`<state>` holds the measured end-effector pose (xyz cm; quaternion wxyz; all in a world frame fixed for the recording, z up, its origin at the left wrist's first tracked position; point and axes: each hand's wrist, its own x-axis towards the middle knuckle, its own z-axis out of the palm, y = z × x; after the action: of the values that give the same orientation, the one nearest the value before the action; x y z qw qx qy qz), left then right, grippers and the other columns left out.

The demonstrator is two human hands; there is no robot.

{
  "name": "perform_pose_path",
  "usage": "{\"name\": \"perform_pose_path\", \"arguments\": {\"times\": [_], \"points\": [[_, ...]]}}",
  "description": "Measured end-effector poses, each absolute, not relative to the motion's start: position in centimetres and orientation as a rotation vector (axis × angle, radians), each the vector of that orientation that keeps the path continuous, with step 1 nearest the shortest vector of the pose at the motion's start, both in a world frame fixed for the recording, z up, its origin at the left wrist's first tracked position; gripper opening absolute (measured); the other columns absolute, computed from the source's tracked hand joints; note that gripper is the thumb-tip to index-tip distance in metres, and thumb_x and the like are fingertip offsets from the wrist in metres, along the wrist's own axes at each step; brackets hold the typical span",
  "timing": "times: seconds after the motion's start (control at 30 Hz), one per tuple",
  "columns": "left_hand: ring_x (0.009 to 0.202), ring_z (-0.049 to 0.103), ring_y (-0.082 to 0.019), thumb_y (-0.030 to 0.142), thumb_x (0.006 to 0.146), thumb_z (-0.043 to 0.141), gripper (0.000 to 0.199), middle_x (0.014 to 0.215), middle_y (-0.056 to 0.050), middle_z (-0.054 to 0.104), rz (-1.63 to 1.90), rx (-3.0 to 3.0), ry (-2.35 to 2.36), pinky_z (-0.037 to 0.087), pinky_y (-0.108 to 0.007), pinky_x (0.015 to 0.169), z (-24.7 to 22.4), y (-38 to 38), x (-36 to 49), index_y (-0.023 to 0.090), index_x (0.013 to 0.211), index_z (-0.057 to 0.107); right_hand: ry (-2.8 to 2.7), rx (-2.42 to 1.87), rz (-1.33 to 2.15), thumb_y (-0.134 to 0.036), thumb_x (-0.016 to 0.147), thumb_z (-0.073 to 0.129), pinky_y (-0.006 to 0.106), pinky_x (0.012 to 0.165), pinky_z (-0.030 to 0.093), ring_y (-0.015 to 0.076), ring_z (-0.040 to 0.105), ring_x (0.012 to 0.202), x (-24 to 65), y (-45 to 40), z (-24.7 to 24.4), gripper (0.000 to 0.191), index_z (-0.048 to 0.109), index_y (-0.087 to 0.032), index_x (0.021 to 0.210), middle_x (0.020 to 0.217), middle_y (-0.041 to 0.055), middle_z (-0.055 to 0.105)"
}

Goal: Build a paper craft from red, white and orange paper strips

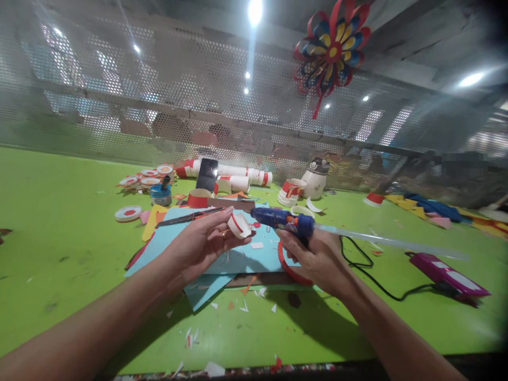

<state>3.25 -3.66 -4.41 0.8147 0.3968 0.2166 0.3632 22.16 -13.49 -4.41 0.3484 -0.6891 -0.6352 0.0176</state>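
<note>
My left hand (208, 238) holds a small white paper ring with a red stripe (239, 225) between thumb and fingers, tilted so its opening faces right. Wrapped round the handle of a blue glue gun (283, 220) is my right hand (311, 254). The gun points left, its nozzle close to the ring's upper edge; I cannot tell whether they touch. A long clear glue stick (381, 237) sticks out of its back. Below both hands lie light blue paper sheets (178, 254), and a red ring-shaped strip (289, 267) is partly behind my right hand.
A magenta power strip (448, 275) with a black cord lies right. Behind the paper stand a phone (207, 174), white and red paper tubes (234, 183), a blue jar (161, 194) and a flask (315, 179). Paper scraps litter the green table (71, 296). A paper flower (333, 52) hangs above.
</note>
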Motion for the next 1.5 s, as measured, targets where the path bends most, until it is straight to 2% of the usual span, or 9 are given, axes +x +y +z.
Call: {"name": "perform_pose_path", "arguments": {"times": [0.1, 0.27, 0.47, 0.8, 1.0, 1.27, 1.5], "points": [[0.077, 0.069, -0.020, 0.018, 0.089, 0.053, 0.022, 0.082, -0.014, 0.071, 0.772, 0.858, 0.462, 0.060, -0.033, 0.075, -4.42, -3.63, 3.23, 0.007, 0.083, 0.070, -1.651, -1.748, 0.063, -0.056, 0.088, 0.043, 0.024, 0.045, 0.033, 0.0096, 0.040, 0.046, 22.09, -13.61, -4.24, 0.049, 0.047, -0.018, 0.057, 0.050, -0.0028, 0.045], [0.081, 0.069, -0.021, 0.019, 0.088, 0.054, 0.021, 0.089, -0.015, 0.071, 0.764, 0.859, 0.473, 0.058, -0.033, 0.078, -4.54, -3.66, 3.22, 0.007, 0.087, 0.071, -1.694, -1.649, 0.074, -0.046, 0.089, 0.048, 0.023, 0.045, 0.028, 0.0087, 0.032, 0.049, 21.45, -13.63, -4.01, 0.039, 0.050, -0.019, 0.061, 0.052, -0.0045, 0.040], [0.081, 0.069, -0.021, 0.019, 0.088, 0.054, 0.021, 0.090, -0.015, 0.071, 0.759, 0.864, 0.479, 0.059, -0.034, 0.078, -4.61, -3.58, 3.20, 0.006, 0.087, 0.071, -1.719, -1.641, 0.088, -0.044, 0.090, 0.048, 0.024, 0.046, 0.029, 0.0090, 0.030, 0.050, 21.52, -13.47, -4.11, 0.035, 0.058, -0.018, 0.069, 0.055, -0.0046, 0.040], [0.075, 0.070, -0.020, 0.014, 0.089, 0.051, 0.022, 0.083, -0.014, 0.073, 0.768, 0.852, 0.492, 0.060, -0.030, 0.071, -3.98, -3.69, 3.14, 0.007, 0.082, 0.071, -1.711, -1.654, 0.137, -0.049, 0.090, 0.047, 0.023, 0.049, 0.032, 0.0096, 0.034, 0.053, 21.61, -13.52, -4.33, 0.039, 0.057, -0.017, 0.070, 0.058, -0.0039, 0.043], [0.079, 0.070, -0.021, 0.016, 0.088, 0.053, 0.020, 0.087, -0.015, 0.073, 0.777, 0.863, 0.492, 0.060, -0.031, 0.074, -4.01, -3.77, 3.11, 0.008, 0.083, 0.070, -1.706, -1.660, 0.132, -0.051, 0.090, 0.045, 0.024, 0.046, 0.029, 0.0097, 0.033, 0.051, 21.69, -13.63, -4.25, 0.041, 0.058, -0.018, 0.070, 0.055, -0.0041, 0.041], [0.074, 0.069, -0.019, 0.016, 0.089, 0.052, 0.020, 0.081, -0.014, 0.071, 0.773, 0.867, 0.530, 0.060, -0.031, 0.072, -3.95, -3.83, 3.14, 0.007, 0.085, 0.069, -1.693, -1.730, 0.067, -0.053, 0.090, 0.044, 0.024, 0.045, 0.029, 0.0091, 0.035, 0.045, 21.65, -13.92, -3.85, 0.050, 0.045, -0.019, 0.053, 0.048, -0.0033, 0.041], [0.075, 0.068, -0.019, 0.017, 0.088, 0.054, 0.019, 0.085, -0.014, 0.071, 0.753, 0.885, 0.498, 0.059, -0.033, 0.076, -4.23, -3.73, 3.22, 0.007, 0.083, 0.070, -1.709, -1.673, 0.049, -0.051, 0.090, 0.044, 0.024, 0.044, 0.025, 0.0092, 0.028, 0.050, 21.44, -13.84, -4.25, 0.045, 0.049, -0.018, 0.060, 0.053, -0.0043, 0.034]]}}
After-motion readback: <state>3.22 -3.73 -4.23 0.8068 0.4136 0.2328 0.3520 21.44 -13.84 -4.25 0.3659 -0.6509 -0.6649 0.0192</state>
